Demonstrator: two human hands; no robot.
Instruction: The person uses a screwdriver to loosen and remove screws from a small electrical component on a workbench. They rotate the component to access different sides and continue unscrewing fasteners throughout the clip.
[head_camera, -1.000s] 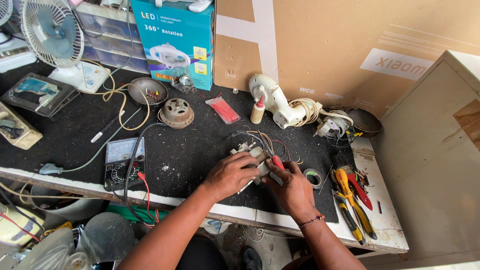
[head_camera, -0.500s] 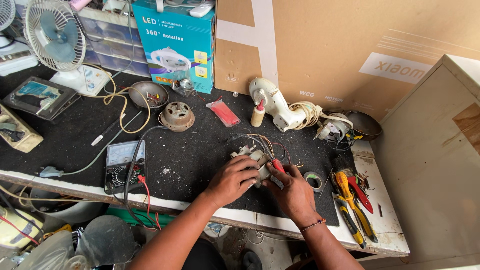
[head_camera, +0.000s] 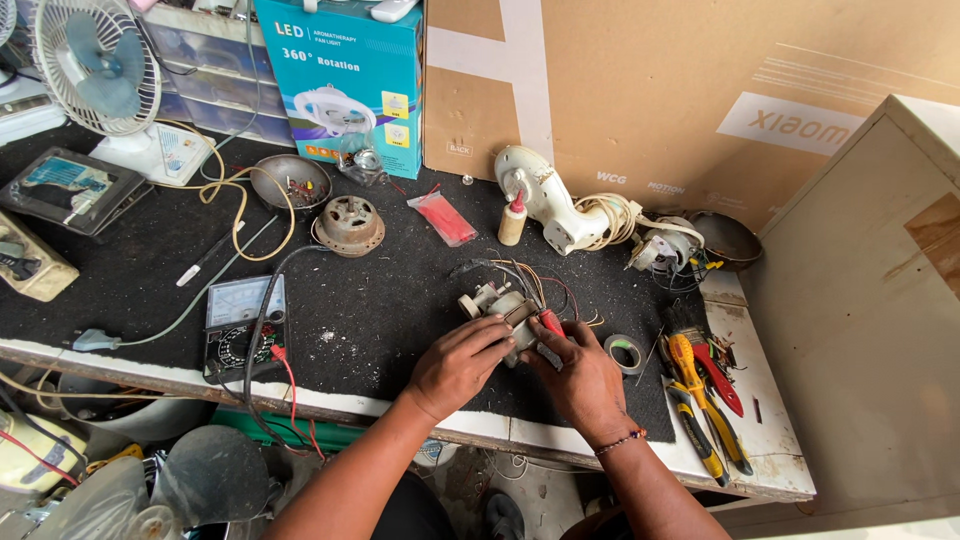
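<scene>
Gripping the motor (head_camera: 497, 303) w/ both hands: your left hand (head_camera: 458, 365) fingers curl on its near side, right hand (head_camera: 580, 378) pinches a red tool (head_camera: 551, 322) against it, mid-bench by tape roll (head_camera: 627, 352).

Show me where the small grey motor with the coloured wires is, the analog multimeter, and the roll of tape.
small grey motor with coloured wires (head_camera: 497, 303): head view, on its metal body above the left hand.
analog multimeter (head_camera: 243, 300): head view, on its pale dial face.
roll of tape (head_camera: 627, 354): head view, on the ring's rim.
</scene>
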